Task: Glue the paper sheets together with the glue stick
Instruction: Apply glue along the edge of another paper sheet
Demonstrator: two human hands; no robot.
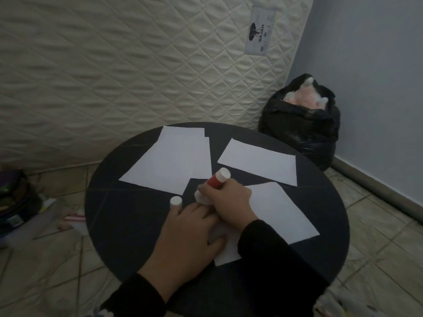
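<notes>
On a round black table (128,225) lie several white paper sheets. My right hand (229,202) grips a red glue stick (216,179), tilted, its tip down on a small sheet (226,252) that is mostly hidden beneath both hands. My left hand (187,234) lies flat with straight fingers, pressing that sheet down. The white cap (175,200) stands upright just beyond my left fingertips. A large overlapped pair of sheets (174,161) lies at the far left, another sheet (258,161) at the far right, and one sheet (279,213) lies to the right of my right hand.
A quilted mattress (114,76) leans against the wall behind the table. A black bin bag (302,124) sits in the corner at the right. Clutter (18,202) lies on the tiled floor at the left.
</notes>
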